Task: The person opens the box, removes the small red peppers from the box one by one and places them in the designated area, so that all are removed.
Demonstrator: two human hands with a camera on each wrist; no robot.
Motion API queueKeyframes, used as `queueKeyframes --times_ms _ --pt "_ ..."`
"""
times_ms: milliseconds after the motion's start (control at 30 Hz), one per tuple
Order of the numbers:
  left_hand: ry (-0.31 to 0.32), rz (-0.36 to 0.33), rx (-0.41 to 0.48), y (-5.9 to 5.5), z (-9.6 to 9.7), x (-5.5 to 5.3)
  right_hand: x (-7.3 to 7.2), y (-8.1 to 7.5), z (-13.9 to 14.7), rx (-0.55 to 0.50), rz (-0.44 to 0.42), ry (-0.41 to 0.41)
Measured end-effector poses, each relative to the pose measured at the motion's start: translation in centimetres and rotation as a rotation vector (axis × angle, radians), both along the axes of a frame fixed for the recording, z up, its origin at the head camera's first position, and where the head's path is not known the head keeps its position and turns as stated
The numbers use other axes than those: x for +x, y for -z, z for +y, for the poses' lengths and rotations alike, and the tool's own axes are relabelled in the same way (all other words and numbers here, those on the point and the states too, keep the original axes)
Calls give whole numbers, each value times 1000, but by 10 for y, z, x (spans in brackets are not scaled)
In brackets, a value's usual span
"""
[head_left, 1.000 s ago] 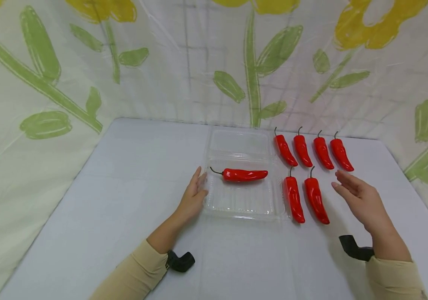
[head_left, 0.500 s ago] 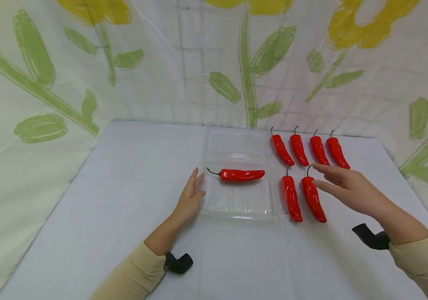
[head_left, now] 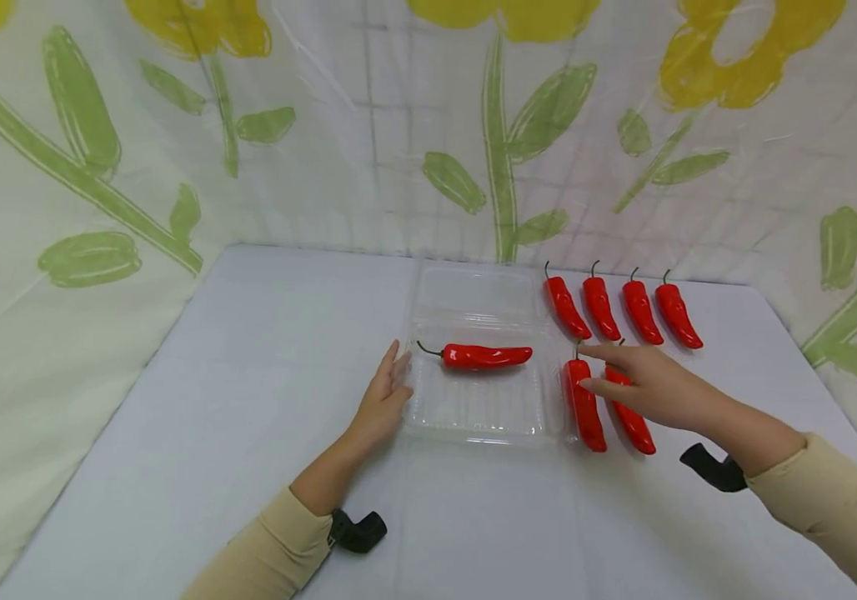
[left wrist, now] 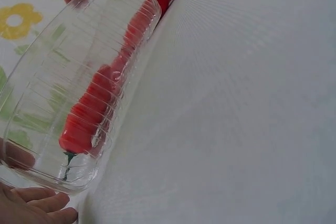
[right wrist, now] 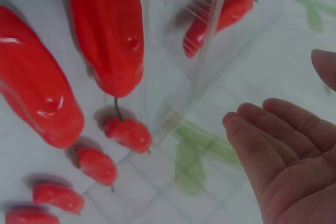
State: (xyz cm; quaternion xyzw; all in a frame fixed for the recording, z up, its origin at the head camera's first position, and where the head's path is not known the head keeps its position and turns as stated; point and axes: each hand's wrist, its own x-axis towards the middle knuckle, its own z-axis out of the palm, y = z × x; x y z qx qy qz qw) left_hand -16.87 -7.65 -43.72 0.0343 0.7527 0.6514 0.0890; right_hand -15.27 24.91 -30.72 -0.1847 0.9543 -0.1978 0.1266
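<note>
A clear plastic clamshell box point(head_left: 481, 408) lies with its lid laid back, one red chili pepper point(head_left: 486, 357) crosswise inside. My left hand point(head_left: 381, 400) rests at the box's left wall, its fingers extended along the outside and the thumb near the rim; the left wrist view shows these fingers point(left wrist: 44, 203) beside the clear wall. Over two red peppers right of the box hovers my right hand point(head_left: 642, 379), thumb and fingers apart. It partly covers the outer pepper point(head_left: 637, 429), and its fingertips are above the inner pepper point(head_left: 586, 417). The right wrist view shows nothing in its palm.
Several more red peppers point(head_left: 638, 312) stand in a row behind, stems toward the back edge of the white table point(head_left: 271, 333). A flower-printed cloth point(head_left: 323, 167) hangs behind and at both sides. Black wrist mounts point(head_left: 358, 532) sit at the sleeves.
My right hand has moved left from beside the peppers to above the two front ones. My left hand stays at the box. The peppers and box keep their places.
</note>
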Motion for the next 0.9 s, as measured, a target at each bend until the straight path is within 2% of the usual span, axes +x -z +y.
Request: queueKeyframes --times_ms 233,500,633,900 --pt "-3 -1 -9 0 0 0 -13 6 -22 -13 -80 -134" --pt "2 43 10 1 -1 2 -23 13 -51 24 -236 -243" --pt "9 63 26 2 -2 2 -30 16 -64 46 -242 -304" --pt "14 63 20 2 -2 1 -45 33 -79 62 -241 -348"
